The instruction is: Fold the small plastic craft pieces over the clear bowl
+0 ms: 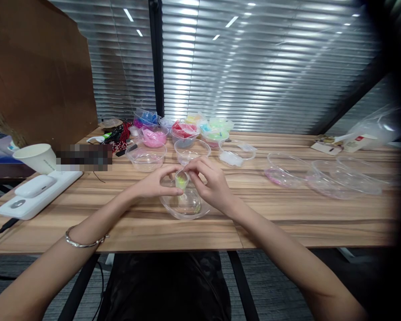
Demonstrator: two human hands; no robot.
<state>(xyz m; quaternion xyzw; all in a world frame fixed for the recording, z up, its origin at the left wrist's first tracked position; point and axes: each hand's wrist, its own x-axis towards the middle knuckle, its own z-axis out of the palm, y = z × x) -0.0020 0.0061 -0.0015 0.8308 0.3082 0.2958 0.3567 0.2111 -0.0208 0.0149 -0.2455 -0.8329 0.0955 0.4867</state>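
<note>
clear plastic forms the small cup, which holds yellow-green matter and lies at the centre of the frame, above the clear bowl. my left hand reaches in from the left, thumb and forefinger curved about the small cup and clamped on its sides. my right hand comes from the right, its fingertips bunched at the cup's rim; i cannot tell whether they grip it. the two hands nearly meet, with the small cup between them.

upper centre: tubs stand on the wood-grained table, those behind holding pink, red, blue and pale green stuff. right: clear containers, some with pink traces. far right: a plastic bag beside small cartons. left: a paper cup, a white case on a power strip, and brown cardboard above. a metal bracelet circles my left forearm.
</note>
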